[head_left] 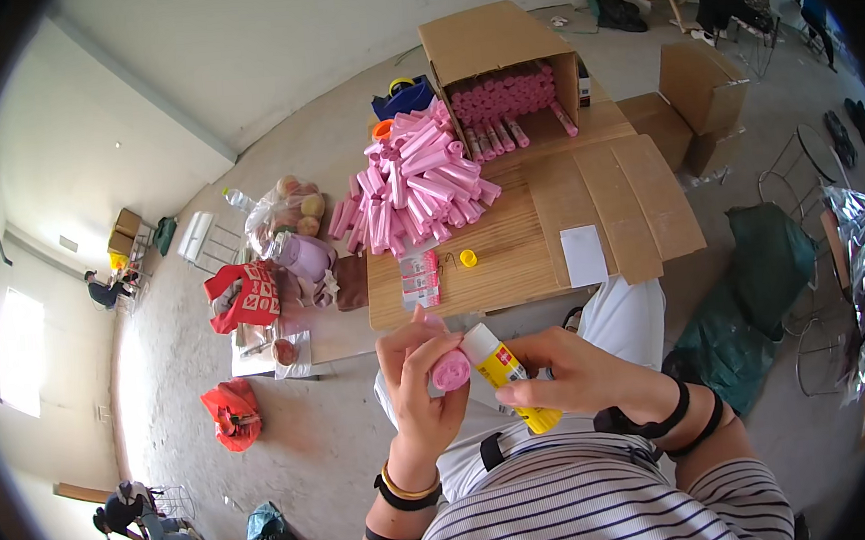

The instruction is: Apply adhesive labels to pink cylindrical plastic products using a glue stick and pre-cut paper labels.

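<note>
Closest in, above the striped shirt [570, 516], the left hand [423, 396] has its fingers curled round a small pink roll [451, 372], end face toward the camera, while the right hand [582, 365] is closed on a yellow-and-white glue stick [505, 368], tilted, its white end right beside the roll; whether the two touch I cannot tell. Past them, near the front edge of the wooden bench [514, 282], lie red-and-white printed labels [420, 281] and, to their right, a round yellow cap [468, 258]. Further right, a white paper sheet [582, 256] overlaps a flattened cardboard flap [616, 197]. Beyond the labels rises a loose heap of pink rolls [422, 185], and behind, an open cardboard box [496, 37] on its side holds more rolls in stacked rows
</note>
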### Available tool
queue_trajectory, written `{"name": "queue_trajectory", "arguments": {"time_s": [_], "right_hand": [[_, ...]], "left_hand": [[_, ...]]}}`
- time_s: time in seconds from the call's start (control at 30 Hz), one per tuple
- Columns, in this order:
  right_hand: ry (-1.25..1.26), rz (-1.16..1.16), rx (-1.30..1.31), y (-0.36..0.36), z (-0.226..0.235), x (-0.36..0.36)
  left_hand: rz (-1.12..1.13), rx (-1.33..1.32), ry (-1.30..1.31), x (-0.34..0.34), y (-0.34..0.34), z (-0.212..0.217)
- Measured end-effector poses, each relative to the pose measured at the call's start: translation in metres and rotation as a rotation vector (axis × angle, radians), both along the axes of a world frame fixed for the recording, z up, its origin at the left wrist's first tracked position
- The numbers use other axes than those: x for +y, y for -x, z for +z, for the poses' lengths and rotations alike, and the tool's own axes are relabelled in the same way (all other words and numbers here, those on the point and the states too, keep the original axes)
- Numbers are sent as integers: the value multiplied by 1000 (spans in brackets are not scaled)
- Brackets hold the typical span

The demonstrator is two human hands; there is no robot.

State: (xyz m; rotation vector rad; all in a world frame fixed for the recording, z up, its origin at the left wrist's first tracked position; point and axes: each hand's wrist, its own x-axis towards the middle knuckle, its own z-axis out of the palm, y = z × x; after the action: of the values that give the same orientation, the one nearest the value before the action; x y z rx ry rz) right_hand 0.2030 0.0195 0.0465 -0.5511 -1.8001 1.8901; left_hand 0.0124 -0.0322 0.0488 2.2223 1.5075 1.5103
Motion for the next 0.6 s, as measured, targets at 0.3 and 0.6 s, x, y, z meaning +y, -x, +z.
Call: {"name": "queue_trajectory", "arguments": {"time_s": [0.3,0.6], "right_hand": [[-73,-118,-50,5,-6,5],[-45,-396,307,2,-26,35]], "left_hand": [[-67,-380,107,-1,9,-7],[-321,-1353,498,6,18,-18]]}}
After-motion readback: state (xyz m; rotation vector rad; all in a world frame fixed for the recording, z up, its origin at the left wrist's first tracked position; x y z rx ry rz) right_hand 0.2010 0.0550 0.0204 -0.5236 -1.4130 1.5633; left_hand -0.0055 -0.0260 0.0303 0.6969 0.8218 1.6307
